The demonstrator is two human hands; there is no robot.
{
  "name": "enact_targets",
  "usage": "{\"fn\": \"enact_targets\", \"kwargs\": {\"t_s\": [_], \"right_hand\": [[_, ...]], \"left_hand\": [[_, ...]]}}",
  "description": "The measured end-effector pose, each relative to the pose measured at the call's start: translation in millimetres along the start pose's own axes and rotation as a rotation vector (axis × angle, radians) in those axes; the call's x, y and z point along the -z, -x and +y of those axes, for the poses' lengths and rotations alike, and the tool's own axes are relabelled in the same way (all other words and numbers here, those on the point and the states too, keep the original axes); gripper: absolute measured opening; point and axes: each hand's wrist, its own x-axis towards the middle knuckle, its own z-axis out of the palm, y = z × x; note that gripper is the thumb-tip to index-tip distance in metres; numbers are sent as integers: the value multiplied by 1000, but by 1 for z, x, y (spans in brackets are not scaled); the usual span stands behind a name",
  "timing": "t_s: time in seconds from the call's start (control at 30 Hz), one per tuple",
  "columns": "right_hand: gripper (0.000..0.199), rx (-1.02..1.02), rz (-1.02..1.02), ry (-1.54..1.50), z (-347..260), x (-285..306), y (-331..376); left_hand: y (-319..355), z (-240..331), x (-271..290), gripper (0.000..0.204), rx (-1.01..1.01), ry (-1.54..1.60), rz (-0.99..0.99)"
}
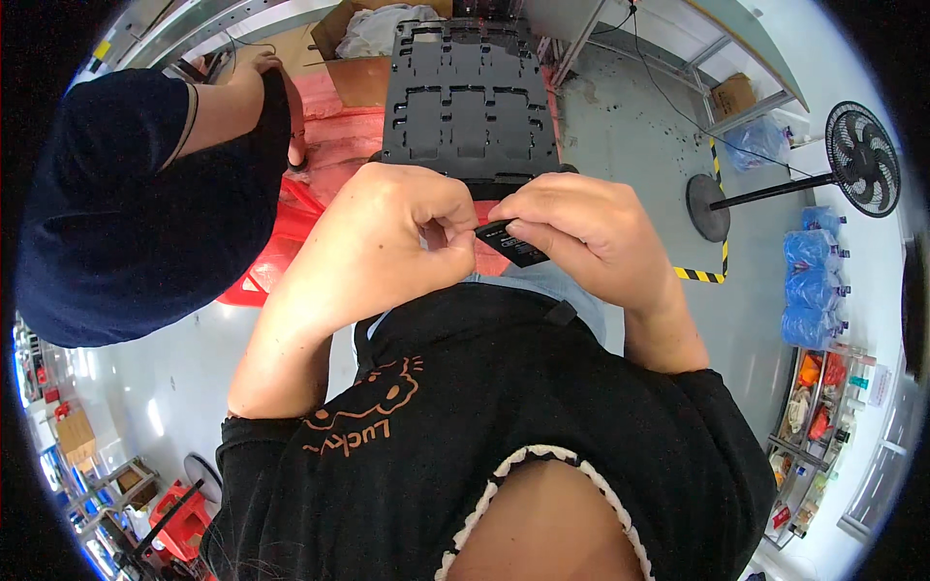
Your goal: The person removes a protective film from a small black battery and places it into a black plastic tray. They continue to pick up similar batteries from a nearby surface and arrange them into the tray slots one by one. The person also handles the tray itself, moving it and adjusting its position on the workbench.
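My right hand (591, 232) pinches a small flat black rectangular piece with pale printing (515, 244) between thumb and fingers. Beside it, my left hand (412, 228) is closed in a pinch at the piece's left corner; whether it grips the corner or something tiny there is hidden by the fingertips. Both hands are held up in front of my waist. Just beyond them lies a stack of black moulded plastic trays (472, 111) with rows of recesses.
A co-worker in dark clothes (145, 208) is close on my left. Behind the trays stands a cardboard box (358, 79) holding clear plastic, near red sheeting (334, 121). To the right are a black pedestal fan (862, 160), blue water bottles (812, 290) and a shelf rack (814, 426).
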Motion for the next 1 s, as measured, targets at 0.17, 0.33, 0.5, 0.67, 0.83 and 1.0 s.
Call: {"fn": "enact_targets", "kwargs": {"t_s": [0.17, 0.33, 0.5, 0.67, 0.83, 1.0], "right_hand": [[12, -32, 12, 40, -5, 0, 0], [11, -65, -6, 6, -5, -1, 0], [9, -95, -3, -32, -4, 2, 2], [8, -140, -33, -75, -7, 3, 1], [10, -235, -36, -146, -7, 3, 3], [12, -397, -6, -329, -9, 0, 6]], "left_hand": [[1, -1, -5, 4, 88, 12, 50], [7, -5, -8, 6, 127, 146, 152], [11, -8, 0, 10, 274, 357, 51], [11, -8, 5, 10, 278, 359, -63], [13, -9, 5, 9, 267, 467, -82], [13, -9, 3, 8, 261, 470, -77]]}}
